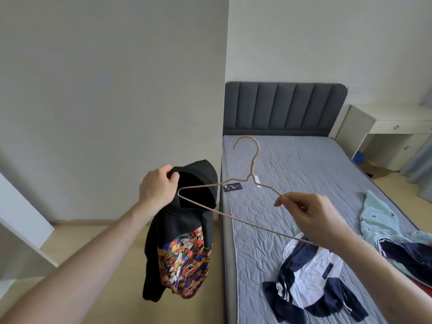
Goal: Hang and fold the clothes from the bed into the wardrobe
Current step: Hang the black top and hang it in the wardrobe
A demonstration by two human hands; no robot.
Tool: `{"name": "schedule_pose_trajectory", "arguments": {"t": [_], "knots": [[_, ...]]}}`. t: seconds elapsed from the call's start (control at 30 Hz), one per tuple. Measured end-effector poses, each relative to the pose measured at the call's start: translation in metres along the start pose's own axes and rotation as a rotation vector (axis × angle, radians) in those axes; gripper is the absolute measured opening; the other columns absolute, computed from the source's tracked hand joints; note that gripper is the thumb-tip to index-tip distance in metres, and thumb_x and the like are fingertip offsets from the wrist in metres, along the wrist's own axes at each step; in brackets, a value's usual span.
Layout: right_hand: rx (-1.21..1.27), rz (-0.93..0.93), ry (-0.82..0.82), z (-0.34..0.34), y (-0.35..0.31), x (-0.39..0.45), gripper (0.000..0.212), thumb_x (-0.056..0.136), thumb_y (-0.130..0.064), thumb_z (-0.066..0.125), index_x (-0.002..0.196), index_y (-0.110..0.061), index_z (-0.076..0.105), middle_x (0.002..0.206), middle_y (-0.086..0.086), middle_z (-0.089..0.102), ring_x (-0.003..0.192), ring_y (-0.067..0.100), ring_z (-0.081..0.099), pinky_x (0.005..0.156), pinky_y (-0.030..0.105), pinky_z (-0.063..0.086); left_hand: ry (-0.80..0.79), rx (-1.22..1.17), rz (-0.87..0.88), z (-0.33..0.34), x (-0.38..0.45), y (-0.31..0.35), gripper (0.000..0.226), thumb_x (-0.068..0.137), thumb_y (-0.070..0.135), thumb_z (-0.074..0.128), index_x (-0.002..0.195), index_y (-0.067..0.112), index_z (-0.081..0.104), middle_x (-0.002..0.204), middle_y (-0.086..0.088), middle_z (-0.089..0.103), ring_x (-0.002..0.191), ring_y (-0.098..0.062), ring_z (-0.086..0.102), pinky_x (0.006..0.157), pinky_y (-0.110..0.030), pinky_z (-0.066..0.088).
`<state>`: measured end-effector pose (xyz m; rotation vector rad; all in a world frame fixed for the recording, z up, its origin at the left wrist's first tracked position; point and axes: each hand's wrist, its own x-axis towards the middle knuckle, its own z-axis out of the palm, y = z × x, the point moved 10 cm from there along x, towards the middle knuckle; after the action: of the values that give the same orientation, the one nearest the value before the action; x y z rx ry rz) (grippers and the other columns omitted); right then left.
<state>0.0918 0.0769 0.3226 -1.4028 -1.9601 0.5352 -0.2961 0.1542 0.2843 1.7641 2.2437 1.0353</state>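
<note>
My left hand point(157, 186) grips the hood rim of a black hoodie point(184, 232) with a colourful cartoon print, which hangs in the air beside the bed. My right hand point(311, 218) pinches the right arm of a thin beige wire hanger point(251, 174). The hanger's left tip sits in front of the hood opening, hook pointing up. On the grey mattress point(304, 164) lie a white and navy jacket point(313, 281), a light blue garment point(378, 218) and a navy piece point(411, 256).
A small dark card point(232, 187) lies on the mattress near its left edge. The padded grey headboard point(282, 108) stands at the back. A white desk with drawers point(392, 129) is at the right. A white panel edge point(21, 230) shows at the left above the wood floor.
</note>
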Motion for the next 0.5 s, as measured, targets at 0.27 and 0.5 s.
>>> {"name": "schedule_pose_trajectory", "arguments": {"t": [0.27, 0.5], "knots": [[0.056, 0.007, 0.002, 0.042, -0.016, -0.004, 0.026, 0.104, -0.028, 0.054, 0.087, -0.034, 0.073, 0.044, -0.007, 0.032, 0.038, 0.011, 0.025, 0.041, 0.016, 0.019, -0.074, -0.081, 0.258, 0.008, -0.024, 0.084, 0.026, 0.093, 0.035, 0.050, 0.072, 0.020, 0.042, 0.056, 0.002, 0.051, 0.056, -0.020, 0.047, 0.050, -0.034, 0.032], [0.270, 0.111, 0.029, 0.053, -0.013, -0.004, 0.036, 0.105, -0.027, 0.052, 0.073, -0.020, 0.067, 0.049, -0.010, 0.029, 0.048, 0.009, 0.025, 0.049, 0.021, 0.021, -0.407, -0.482, 0.484, 0.010, -0.075, 0.165, 0.023, 0.099, 0.039, 0.055, 0.076, 0.037, 0.056, 0.066, 0.015, 0.057, 0.062, -0.004, 0.053, 0.060, -0.015, 0.039]]}}
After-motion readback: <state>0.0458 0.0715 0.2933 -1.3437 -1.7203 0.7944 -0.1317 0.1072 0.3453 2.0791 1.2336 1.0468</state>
